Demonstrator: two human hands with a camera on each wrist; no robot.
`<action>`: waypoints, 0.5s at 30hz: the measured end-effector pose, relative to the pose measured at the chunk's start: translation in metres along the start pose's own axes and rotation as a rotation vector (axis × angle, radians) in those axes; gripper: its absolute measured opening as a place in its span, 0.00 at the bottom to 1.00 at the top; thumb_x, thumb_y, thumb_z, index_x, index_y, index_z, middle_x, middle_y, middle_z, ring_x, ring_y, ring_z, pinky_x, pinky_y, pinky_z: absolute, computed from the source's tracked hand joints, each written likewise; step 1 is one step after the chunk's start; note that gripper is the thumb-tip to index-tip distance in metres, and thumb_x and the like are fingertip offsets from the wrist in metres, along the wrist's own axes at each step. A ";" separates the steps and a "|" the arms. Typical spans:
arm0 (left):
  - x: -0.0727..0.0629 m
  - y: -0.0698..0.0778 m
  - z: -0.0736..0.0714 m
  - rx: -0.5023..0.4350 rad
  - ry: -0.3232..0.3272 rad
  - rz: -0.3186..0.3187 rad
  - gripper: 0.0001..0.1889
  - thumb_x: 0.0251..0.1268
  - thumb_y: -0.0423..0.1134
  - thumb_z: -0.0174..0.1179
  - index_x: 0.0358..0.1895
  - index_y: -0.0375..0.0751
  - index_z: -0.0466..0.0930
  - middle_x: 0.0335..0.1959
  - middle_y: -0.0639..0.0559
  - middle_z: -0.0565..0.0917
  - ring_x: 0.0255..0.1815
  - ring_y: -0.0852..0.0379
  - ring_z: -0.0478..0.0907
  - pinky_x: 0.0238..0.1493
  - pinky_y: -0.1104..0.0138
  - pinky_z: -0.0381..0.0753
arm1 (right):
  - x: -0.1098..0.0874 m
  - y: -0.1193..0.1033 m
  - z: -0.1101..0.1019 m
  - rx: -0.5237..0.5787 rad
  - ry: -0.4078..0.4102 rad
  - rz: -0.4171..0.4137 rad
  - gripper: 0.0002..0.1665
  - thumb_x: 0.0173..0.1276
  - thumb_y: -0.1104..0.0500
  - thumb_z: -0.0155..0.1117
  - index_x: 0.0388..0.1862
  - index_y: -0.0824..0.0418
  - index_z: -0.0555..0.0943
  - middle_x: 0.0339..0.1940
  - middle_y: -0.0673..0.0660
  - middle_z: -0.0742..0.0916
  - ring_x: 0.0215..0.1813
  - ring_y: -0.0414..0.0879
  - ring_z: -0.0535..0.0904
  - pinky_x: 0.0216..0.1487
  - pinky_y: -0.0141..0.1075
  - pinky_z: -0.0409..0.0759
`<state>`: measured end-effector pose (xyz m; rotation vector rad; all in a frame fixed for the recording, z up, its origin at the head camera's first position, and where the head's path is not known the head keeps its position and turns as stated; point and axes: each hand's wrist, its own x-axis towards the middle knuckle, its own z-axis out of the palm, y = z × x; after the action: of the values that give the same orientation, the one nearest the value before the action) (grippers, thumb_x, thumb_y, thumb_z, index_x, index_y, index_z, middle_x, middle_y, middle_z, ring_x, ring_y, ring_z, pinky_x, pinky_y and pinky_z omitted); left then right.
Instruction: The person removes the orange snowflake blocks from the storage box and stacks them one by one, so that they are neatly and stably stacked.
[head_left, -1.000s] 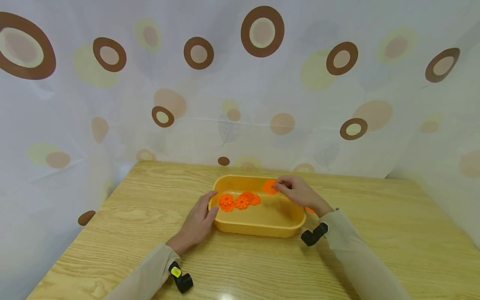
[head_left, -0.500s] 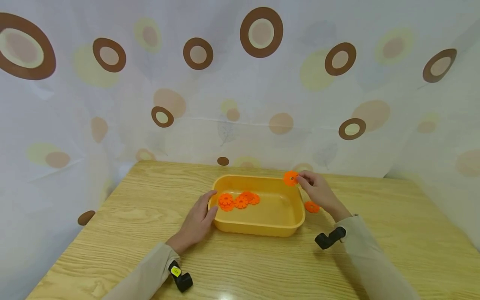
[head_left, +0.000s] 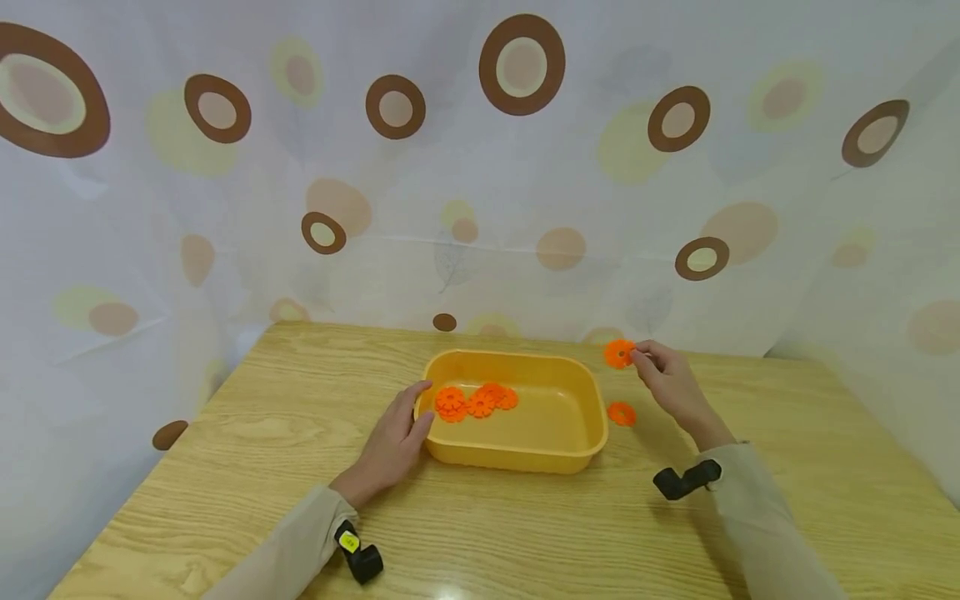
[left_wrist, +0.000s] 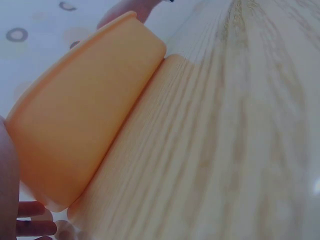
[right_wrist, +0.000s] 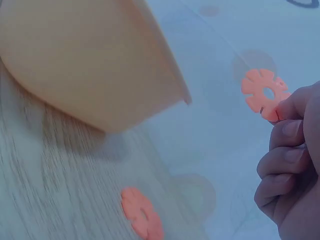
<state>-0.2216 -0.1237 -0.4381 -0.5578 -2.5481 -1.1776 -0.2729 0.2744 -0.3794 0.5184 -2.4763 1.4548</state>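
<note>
My right hand (head_left: 672,385) pinches an orange flower-shaped disc (head_left: 619,354) by its edge, beyond the right end of a yellow plastic bin (head_left: 517,460). In the right wrist view the disc (right_wrist: 260,95) shows a round centre hole and slits around its rim, with thumb and forefinger on one side. A second orange disc (head_left: 622,414) lies on the table just right of the bin. Several more orange discs (head_left: 482,404) lie overlapping inside the bin at its left. My left hand (head_left: 393,437) rests against the bin's left end, fingers fairly straight and thumb spread.
The bin stands on a wood-grain table (head_left: 480,533). Behind the table hangs a pale curtain (head_left: 465,183) printed with circles, which also closes off both sides. A black wrist camera (head_left: 686,479) sits on the right sleeve, another black camera (head_left: 360,554) on the left.
My right hand has carried the pinched disc from inside the bin over its right rim and out to the right. The left hand has stayed at the bin's left end.
</note>
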 end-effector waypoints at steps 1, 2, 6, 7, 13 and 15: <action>0.000 0.000 0.000 -0.002 0.000 0.002 0.23 0.74 0.38 0.48 0.69 0.38 0.62 0.60 0.39 0.73 0.47 0.50 0.71 0.51 0.54 0.72 | 0.000 0.002 -0.003 -0.002 0.003 0.015 0.17 0.78 0.57 0.46 0.45 0.72 0.74 0.16 0.45 0.67 0.14 0.41 0.55 0.17 0.37 0.60; 0.001 0.000 0.001 -0.002 0.002 0.005 0.23 0.74 0.38 0.48 0.68 0.38 0.62 0.60 0.39 0.73 0.47 0.50 0.71 0.51 0.54 0.72 | -0.001 0.005 -0.005 0.002 0.009 0.027 0.18 0.78 0.57 0.45 0.45 0.72 0.74 0.16 0.46 0.67 0.13 0.41 0.54 0.16 0.38 0.59; 0.000 0.000 0.002 -0.001 0.016 0.007 0.23 0.74 0.38 0.49 0.68 0.37 0.63 0.61 0.39 0.73 0.49 0.49 0.72 0.53 0.53 0.72 | -0.006 0.018 -0.014 -0.018 0.011 0.100 0.20 0.78 0.54 0.44 0.47 0.72 0.73 0.16 0.46 0.66 0.13 0.41 0.54 0.16 0.38 0.59; 0.000 0.000 0.002 0.001 0.016 0.007 0.23 0.74 0.38 0.49 0.68 0.37 0.63 0.61 0.39 0.73 0.48 0.50 0.72 0.52 0.54 0.72 | -0.007 0.021 -0.016 -0.028 0.011 0.126 0.21 0.78 0.53 0.44 0.47 0.72 0.73 0.16 0.46 0.67 0.14 0.41 0.54 0.17 0.38 0.60; -0.001 0.000 0.001 0.001 0.001 -0.002 0.23 0.74 0.39 0.48 0.68 0.37 0.63 0.59 0.40 0.73 0.46 0.52 0.71 0.49 0.57 0.72 | -0.013 0.039 -0.026 -0.125 -0.016 0.212 0.24 0.78 0.51 0.43 0.49 0.72 0.73 0.24 0.54 0.73 0.21 0.41 0.61 0.27 0.35 0.66; 0.000 0.000 0.001 0.001 0.001 -0.006 0.23 0.74 0.39 0.48 0.69 0.37 0.62 0.60 0.40 0.73 0.46 0.52 0.71 0.49 0.57 0.72 | -0.014 0.042 -0.028 -0.157 -0.039 0.213 0.24 0.78 0.51 0.43 0.51 0.72 0.74 0.31 0.58 0.78 0.26 0.42 0.64 0.31 0.35 0.67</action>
<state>-0.2218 -0.1233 -0.4390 -0.5489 -2.5514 -1.1777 -0.2774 0.3202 -0.4042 0.2622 -2.7186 1.3162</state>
